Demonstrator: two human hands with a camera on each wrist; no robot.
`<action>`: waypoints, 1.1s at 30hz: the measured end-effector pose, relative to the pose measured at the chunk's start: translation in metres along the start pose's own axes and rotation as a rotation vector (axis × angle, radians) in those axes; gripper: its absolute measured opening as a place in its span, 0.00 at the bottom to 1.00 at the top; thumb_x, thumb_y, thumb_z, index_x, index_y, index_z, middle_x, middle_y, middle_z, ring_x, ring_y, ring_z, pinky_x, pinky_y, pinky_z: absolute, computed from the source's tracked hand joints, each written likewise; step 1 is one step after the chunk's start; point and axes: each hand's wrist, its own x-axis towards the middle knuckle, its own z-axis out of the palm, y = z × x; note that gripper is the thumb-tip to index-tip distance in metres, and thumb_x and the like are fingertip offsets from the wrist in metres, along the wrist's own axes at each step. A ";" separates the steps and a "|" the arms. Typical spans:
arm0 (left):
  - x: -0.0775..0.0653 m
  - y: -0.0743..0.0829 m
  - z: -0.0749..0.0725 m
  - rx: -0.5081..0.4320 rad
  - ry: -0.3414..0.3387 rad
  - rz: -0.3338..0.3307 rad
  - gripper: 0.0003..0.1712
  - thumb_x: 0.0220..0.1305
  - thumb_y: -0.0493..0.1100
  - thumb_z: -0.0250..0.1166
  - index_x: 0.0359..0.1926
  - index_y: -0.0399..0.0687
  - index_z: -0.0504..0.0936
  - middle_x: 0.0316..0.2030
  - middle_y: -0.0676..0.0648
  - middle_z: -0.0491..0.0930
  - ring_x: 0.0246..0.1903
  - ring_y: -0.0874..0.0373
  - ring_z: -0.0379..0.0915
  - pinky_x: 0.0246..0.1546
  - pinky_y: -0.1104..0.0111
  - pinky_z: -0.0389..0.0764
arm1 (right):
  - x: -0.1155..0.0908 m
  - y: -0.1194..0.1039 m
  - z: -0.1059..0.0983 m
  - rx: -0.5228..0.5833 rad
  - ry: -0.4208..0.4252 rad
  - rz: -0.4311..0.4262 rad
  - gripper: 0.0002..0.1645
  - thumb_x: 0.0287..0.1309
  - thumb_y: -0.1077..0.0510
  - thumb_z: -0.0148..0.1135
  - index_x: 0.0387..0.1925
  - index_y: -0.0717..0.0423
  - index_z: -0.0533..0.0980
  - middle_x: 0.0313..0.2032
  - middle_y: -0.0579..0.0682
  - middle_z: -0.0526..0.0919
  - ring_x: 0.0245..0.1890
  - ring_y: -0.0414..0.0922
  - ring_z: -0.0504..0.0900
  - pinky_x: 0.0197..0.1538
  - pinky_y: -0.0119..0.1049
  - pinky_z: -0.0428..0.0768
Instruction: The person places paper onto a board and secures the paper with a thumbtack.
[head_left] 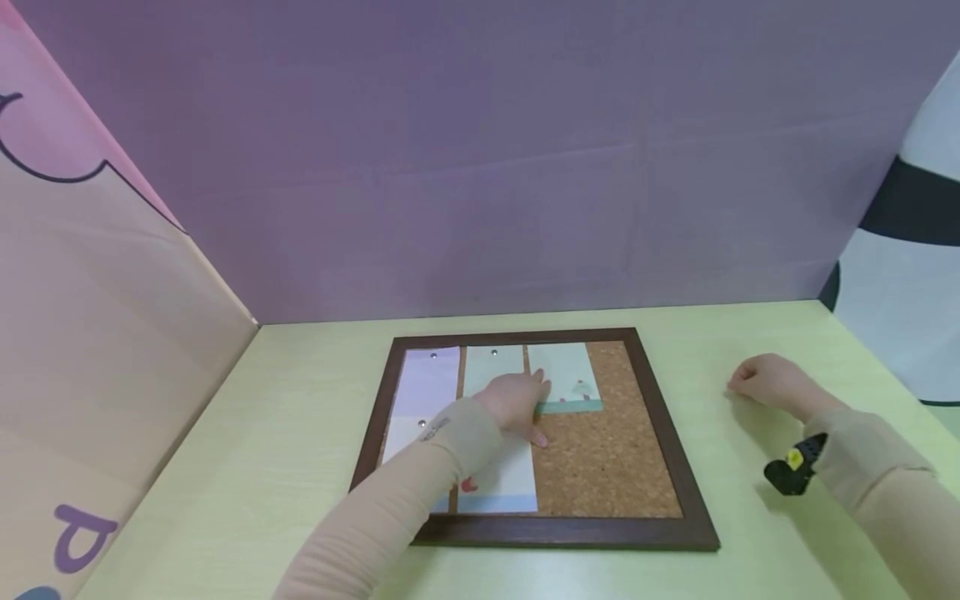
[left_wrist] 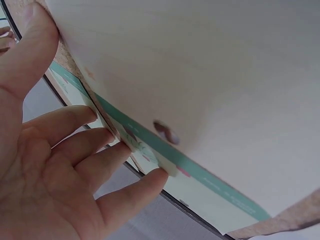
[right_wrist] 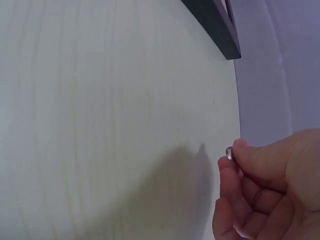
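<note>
My left hand point(head_left: 516, 402), fingers spread and fairly straight, rests over the cork board point(head_left: 607, 467). Its fingertips touch a pale green sheet point(head_left: 564, 367) with a small printed drawing, at the board's top, third from the left. Up close in the left wrist view, the fingers point(left_wrist: 131, 197) lie against the papers beside a silver thumbtack point(left_wrist: 166, 132). Off the board's right side, my right hand point(head_left: 772, 385) is held above the table. Between its thumb and index finger it pinches a small shiny thumbtack point(right_wrist: 229, 153), clearest in the right wrist view.
A dark brown frame point(head_left: 570, 532) borders the board on the light wooden table point(head_left: 247, 467). A lilac sheet point(head_left: 427, 383) and other pale sheets cover the board's left half, pinned with silver tacks. A purple partition point(head_left: 465, 167) rises behind the table, with printed panels left and right.
</note>
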 end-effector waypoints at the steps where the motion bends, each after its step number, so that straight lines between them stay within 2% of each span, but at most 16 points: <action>1: 0.000 0.000 0.000 -0.001 0.000 0.000 0.53 0.48 0.58 0.71 0.71 0.47 0.56 0.73 0.44 0.49 0.70 0.50 0.52 0.70 0.63 0.55 | 0.001 -0.003 0.000 0.018 0.002 0.002 0.14 0.60 0.60 0.54 0.31 0.70 0.77 0.25 0.52 0.78 0.25 0.41 0.70 0.29 0.34 0.69; 7: 0.001 0.000 0.000 0.014 0.005 -0.001 0.54 0.48 0.59 0.70 0.71 0.47 0.56 0.73 0.44 0.49 0.70 0.50 0.52 0.70 0.63 0.55 | 0.013 -0.030 -0.002 0.175 0.022 0.010 0.15 0.65 0.60 0.51 0.37 0.72 0.74 0.31 0.57 0.81 0.31 0.43 0.77 0.34 0.36 0.76; 12: 0.000 0.002 -0.001 0.016 0.013 0.002 0.54 0.48 0.59 0.71 0.71 0.46 0.56 0.72 0.43 0.50 0.70 0.50 0.52 0.69 0.63 0.56 | 0.024 -0.061 -0.004 0.295 0.027 -0.027 0.18 0.68 0.58 0.48 0.44 0.74 0.72 0.40 0.65 0.80 0.41 0.54 0.80 0.45 0.45 0.80; 16: 0.001 0.003 0.000 0.015 0.016 0.008 0.54 0.48 0.59 0.71 0.71 0.46 0.56 0.72 0.43 0.50 0.70 0.50 0.52 0.69 0.63 0.56 | 0.035 -0.086 0.002 0.340 0.015 -0.042 0.21 0.70 0.57 0.47 0.48 0.74 0.71 0.47 0.69 0.77 0.49 0.61 0.76 0.52 0.51 0.76; 21: 0.001 0.003 0.001 0.016 0.013 0.010 0.54 0.49 0.59 0.70 0.71 0.47 0.56 0.72 0.43 0.50 0.70 0.50 0.52 0.69 0.62 0.56 | 0.045 -0.118 0.008 0.346 -0.020 0.016 0.24 0.69 0.54 0.47 0.54 0.72 0.70 0.58 0.70 0.69 0.60 0.66 0.65 0.60 0.61 0.65; 25: 0.000 0.003 0.000 0.016 0.015 0.003 0.53 0.49 0.59 0.70 0.71 0.47 0.56 0.72 0.43 0.50 0.70 0.49 0.53 0.69 0.62 0.57 | 0.056 -0.142 0.015 0.416 -0.046 0.061 0.26 0.68 0.54 0.49 0.57 0.71 0.69 0.62 0.70 0.66 0.64 0.66 0.61 0.63 0.61 0.63; 29: 0.000 0.003 0.000 0.018 0.016 0.008 0.53 0.49 0.59 0.70 0.71 0.46 0.56 0.72 0.43 0.50 0.70 0.49 0.53 0.69 0.62 0.57 | 0.069 -0.158 0.027 0.494 -0.035 0.129 0.27 0.66 0.55 0.50 0.59 0.70 0.68 0.63 0.67 0.66 0.64 0.62 0.64 0.64 0.55 0.66; 33: -0.001 0.003 0.001 0.016 0.017 0.007 0.53 0.49 0.59 0.70 0.71 0.47 0.56 0.72 0.43 0.51 0.70 0.49 0.53 0.69 0.62 0.57 | 0.080 -0.169 0.041 0.477 -0.030 0.192 0.27 0.64 0.54 0.52 0.59 0.67 0.70 0.63 0.64 0.68 0.63 0.60 0.66 0.64 0.52 0.68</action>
